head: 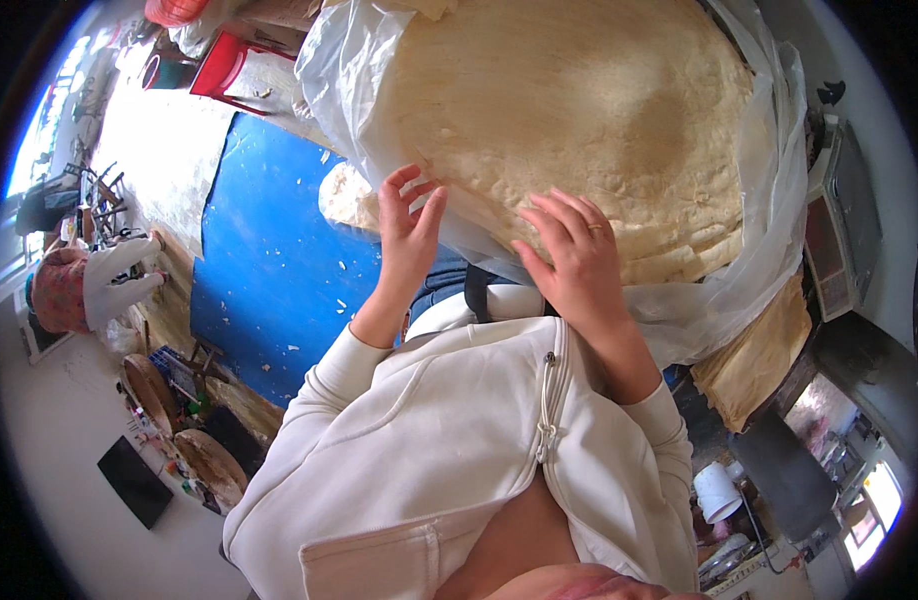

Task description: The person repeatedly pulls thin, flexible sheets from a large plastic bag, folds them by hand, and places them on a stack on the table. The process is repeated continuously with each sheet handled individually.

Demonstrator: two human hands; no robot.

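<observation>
A large stack of thin, pale yellowish sheets (579, 135) with rough, wrinkled edges lies before me, wrapped round its rim by translucent plastic sheeting (774, 210). My left hand (412, 225) is raised near the stack's lower left edge, fingers curled and apart, holding nothing that I can see. My right hand (575, 244), with a ring on one finger, hovers at or just over the near edge of the stack; whether the fingertips touch it I cannot tell. A small pale, crumpled piece (346, 196) in clear plastic sits left of my left hand.
A blue mat (279, 255) with pale scraps covers the floor at left. A red plastic chair (223, 71) stands beyond it. Another person (91, 285) is at far left, near round baskets (150, 394). Folded brown sheets (759, 352) and a white bucket (718, 491) are at right.
</observation>
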